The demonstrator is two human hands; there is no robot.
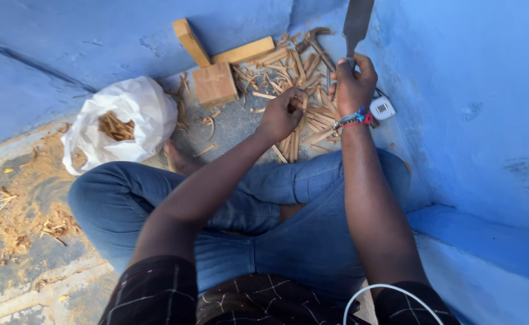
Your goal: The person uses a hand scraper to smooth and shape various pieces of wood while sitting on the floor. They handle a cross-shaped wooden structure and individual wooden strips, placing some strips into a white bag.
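I sit cross-legged in blue jeans on a concrete floor beside blue walls. My right hand [353,84] grips the handle of a long flat metal blade [357,24] that points up and away from me. My left hand [280,114] is closed around a thin strip of wood [303,117], held just left of the right hand. Both hands hover over a pile of several thin wood strips and shavings [294,72] lying on the floor ahead of my knees. A beaded bracelet is on my right wrist.
Light wooden blocks [215,83] lie at the far wall, left of the pile. A white plastic bag [126,123] holding wood chips sits on the left. Sawdust and chips [30,204] cover the floor at left. A small white device [383,108] lies by my right wrist.
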